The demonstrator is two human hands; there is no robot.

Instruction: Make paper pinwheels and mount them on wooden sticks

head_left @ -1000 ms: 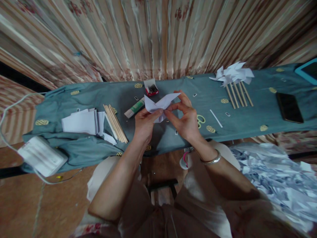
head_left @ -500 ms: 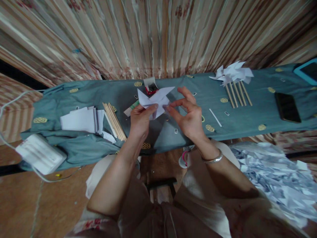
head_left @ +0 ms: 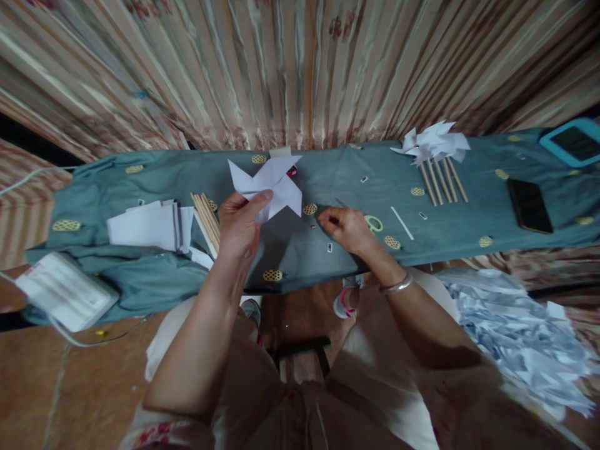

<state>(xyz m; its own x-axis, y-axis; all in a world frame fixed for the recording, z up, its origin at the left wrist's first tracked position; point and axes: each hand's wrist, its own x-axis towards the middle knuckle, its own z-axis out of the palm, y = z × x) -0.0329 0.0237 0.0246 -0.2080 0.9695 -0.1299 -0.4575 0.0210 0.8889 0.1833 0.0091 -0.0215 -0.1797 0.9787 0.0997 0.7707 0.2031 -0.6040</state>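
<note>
Above teal cloth (head_left: 450, 212), right hand (head_left: 349, 228) has released the pinwheel (head_left: 269, 181).

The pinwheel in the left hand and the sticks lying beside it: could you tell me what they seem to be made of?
The pinwheel, held up by the left hand, looks like thin matt white paper: sharp creases, pointed flaps. The sticks look like plain unvarnished wood, possibly bamboo: pale tan, straight, no shine. The right hand rests on the teal cloth, apparently woven fabric, since it wrinkles and drapes.
</note>
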